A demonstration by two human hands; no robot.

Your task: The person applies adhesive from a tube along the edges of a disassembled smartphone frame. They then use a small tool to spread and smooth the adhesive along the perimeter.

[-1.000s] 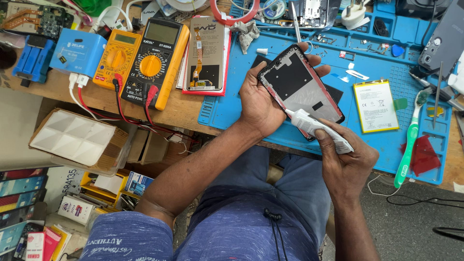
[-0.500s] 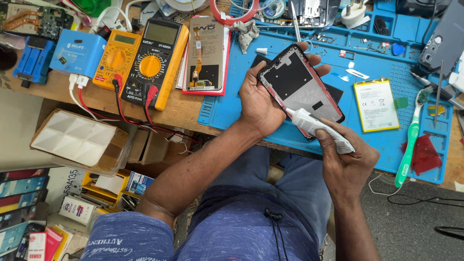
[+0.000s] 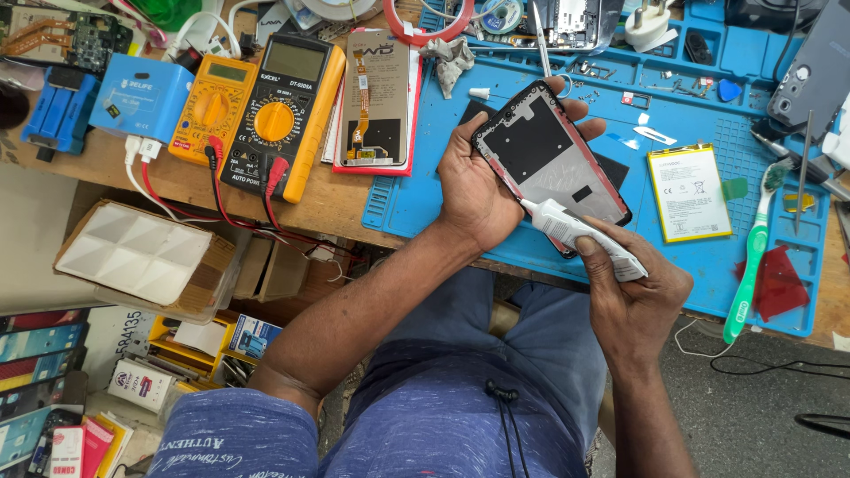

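Phone frame (image 3: 549,164) held tilted above the blue mat (image 3: 708,115) in the curled left hand (image 3: 474,190), open side up for gluing; right hand (image 3: 633,292) wrapped around white glue tube (image 3: 580,235), tip touching the frame's lower edge

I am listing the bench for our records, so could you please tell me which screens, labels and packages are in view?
Black meter: bench, upper left; grey screen, orange dial.
Yellow meter: left of it; small grey screen.
Blue box: far left; white label.
Phone display: beside the black meter; upright, grey.
Battery: blue mat, right; yellow-edged white label.
Small boxes: under the bench, lower left; white, blue, yellow.
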